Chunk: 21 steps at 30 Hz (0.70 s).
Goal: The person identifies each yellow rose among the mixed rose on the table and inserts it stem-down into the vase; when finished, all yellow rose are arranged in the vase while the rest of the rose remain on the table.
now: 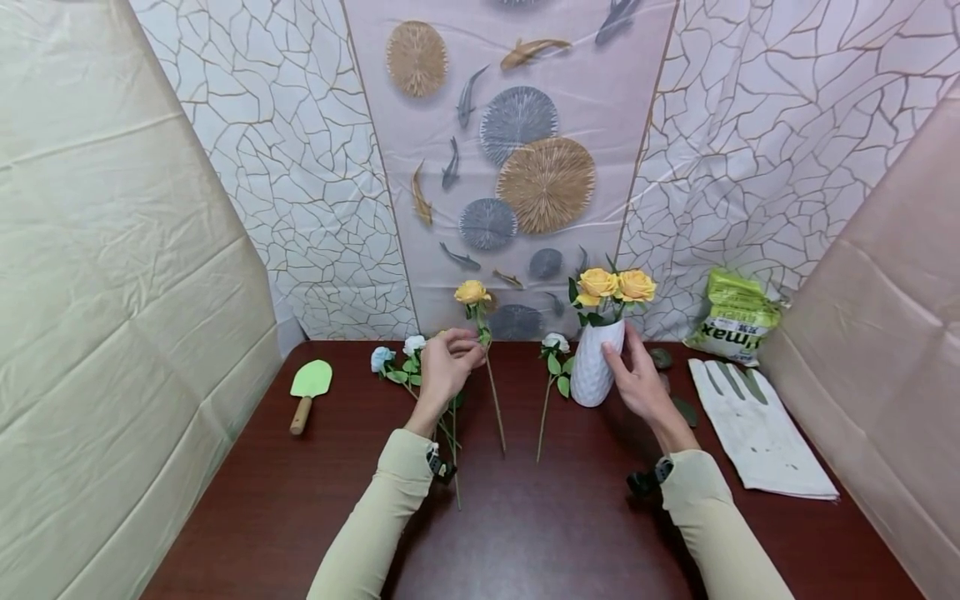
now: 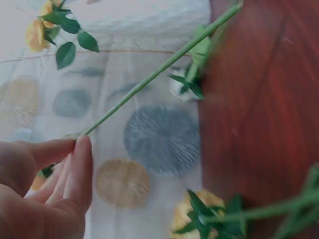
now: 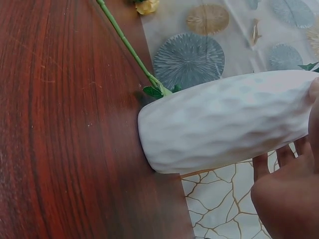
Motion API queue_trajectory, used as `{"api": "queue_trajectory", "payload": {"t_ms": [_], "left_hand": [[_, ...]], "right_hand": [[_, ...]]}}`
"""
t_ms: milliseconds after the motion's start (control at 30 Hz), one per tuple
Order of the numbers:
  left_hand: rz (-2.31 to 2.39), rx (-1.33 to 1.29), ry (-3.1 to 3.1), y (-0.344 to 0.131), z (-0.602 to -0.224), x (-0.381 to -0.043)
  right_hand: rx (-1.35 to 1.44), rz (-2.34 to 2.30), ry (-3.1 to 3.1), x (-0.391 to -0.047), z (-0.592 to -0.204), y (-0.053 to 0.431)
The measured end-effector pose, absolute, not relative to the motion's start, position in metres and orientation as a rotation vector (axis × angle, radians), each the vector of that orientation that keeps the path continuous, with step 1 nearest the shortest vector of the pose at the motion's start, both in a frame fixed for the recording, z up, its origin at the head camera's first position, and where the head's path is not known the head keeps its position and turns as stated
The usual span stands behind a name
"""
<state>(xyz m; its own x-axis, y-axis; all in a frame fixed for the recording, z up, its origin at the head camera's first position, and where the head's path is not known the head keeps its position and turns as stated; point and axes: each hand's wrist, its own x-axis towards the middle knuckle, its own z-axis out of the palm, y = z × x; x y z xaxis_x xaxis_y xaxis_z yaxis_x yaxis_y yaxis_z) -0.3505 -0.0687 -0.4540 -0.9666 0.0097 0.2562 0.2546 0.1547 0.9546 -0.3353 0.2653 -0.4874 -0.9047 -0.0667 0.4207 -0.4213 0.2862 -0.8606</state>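
Done: two yellow roses [image 1: 617,285] stood in the white dimpled vase [image 1: 592,371] | my left fingers [image 2: 79,174] pinched a green-stemmed yellow rose [image 1: 472,292] outside it | my right fingers [image 1: 636,346] curled round the vase | seemingly remaining: that rose, perhaps the pale-blue flower [image 1: 382,359] on the dark-red wooden surface [image 1: 540,517]

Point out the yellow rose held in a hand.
The rose whose stem the left hand pinches; two other yellow ones stand in the vase, and a fourth lies loose.
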Motion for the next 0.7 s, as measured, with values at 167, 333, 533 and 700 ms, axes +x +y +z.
{"api": "queue_trajectory", "payload": {"t_ms": [167,333,533,700], "left_hand": [[-2.111,-0.287,-2.008,-0.051,-0.434,-0.354],[-2.190,-0.345,-1.800,-0.030,-0.413,-0.355],[-2.212,-0.396,-1.605,-0.008,-0.391,-0.357],[-2.231,-0.451,-1.470,0.004,-0.380,-0.359]], "right_hand": [[0.440,1.652,-2.257,-0.335,-0.487,0.265],[0.445,1.650,-2.265,-0.336,-0.487,0.267],[0.460,1.679,-2.252,-0.329,-0.476,0.263],[0.440,1.664,-2.281,-0.318,-0.462,0.258]]}}
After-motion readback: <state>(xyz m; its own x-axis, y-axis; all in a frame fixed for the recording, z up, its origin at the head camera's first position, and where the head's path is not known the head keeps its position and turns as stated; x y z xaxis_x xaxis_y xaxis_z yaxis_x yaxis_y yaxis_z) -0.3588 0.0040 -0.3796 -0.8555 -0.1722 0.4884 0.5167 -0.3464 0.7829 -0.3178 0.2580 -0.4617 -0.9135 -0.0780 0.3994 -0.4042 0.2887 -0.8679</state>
